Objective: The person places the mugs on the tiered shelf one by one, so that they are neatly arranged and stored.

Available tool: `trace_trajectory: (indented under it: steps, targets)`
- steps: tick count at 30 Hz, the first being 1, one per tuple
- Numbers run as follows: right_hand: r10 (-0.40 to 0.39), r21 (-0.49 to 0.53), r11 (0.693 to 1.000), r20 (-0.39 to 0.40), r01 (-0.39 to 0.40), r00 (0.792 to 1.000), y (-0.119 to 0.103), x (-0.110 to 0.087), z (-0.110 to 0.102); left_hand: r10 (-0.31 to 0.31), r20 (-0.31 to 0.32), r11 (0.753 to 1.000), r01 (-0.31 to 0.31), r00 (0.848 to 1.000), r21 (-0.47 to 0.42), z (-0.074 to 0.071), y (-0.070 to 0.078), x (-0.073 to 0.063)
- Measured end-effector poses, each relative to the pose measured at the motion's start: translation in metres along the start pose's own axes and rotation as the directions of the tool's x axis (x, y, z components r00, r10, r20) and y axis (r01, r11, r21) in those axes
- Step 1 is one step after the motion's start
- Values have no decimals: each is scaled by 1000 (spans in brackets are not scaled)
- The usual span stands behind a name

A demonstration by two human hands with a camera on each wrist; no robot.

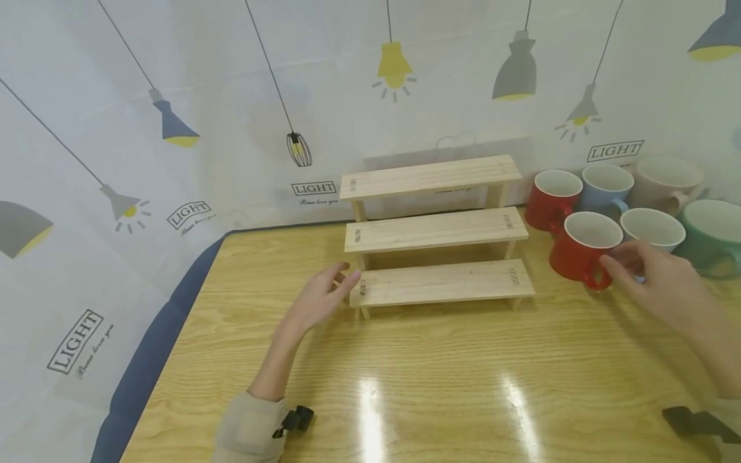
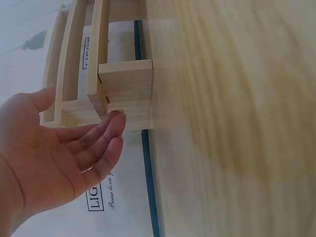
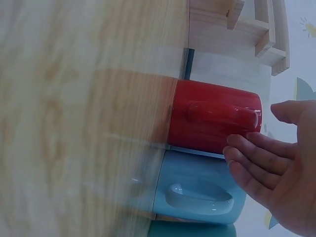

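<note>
Red mug (image 1: 570, 260) faces loose, empty right fingers (image 3: 261, 157); left fingers (image 2: 106, 160) likewise; wall (image 1: 336, 77) reads "LIGHT".

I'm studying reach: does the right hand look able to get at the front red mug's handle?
Likely yes: the right hand is beside the front red mug, its handle faces the near side, and nothing visible blocks it.

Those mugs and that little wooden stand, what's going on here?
A person is reaching with an open right hand toward the handle of the front red mug; whether they touch is hard to tell. The left hand, also open, is at the left end of the lowest step of a three-step wooden stand. The mug stands upright on the table, right of the stand, grouped with another red mug, two blue mugs, a pale pink mug and a green mug.
</note>
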State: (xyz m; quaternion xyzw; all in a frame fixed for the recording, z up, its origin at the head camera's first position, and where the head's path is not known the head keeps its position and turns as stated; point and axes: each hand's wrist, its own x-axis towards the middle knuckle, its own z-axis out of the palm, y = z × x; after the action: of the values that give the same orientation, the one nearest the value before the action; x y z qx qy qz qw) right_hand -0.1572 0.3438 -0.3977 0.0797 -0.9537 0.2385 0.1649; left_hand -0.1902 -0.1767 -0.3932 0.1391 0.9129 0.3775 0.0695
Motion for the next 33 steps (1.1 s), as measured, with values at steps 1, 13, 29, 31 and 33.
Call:
trace_trajectory:
  steps: [1, 13, 29, 31, 33]
  targets:
    - [15, 0, 1000, 19, -15, 1000, 0, 0, 0, 0, 1, 1000, 0, 1000, -5, 1, 0, 1]
    - [72, 5, 997, 191, -74, 979, 6, 9, 4, 22, 31, 998, -20, 999, -57, 6, -3, 10]
    - [185, 463, 785, 459, -412, 869, 17, 12, 3, 2, 66, 993, 6, 998, -116, 6, -6, 13]
    - [167, 516, 746, 467, -421, 868, 20, 13, 5, 2, 71, 990, 8, 997, -138, 6, -7, 13]
    - [162, 545, 717, 475, -434, 865, 24, 15, 8, 0, 75, 988, 12, 997, -156, 6, -7, 12]
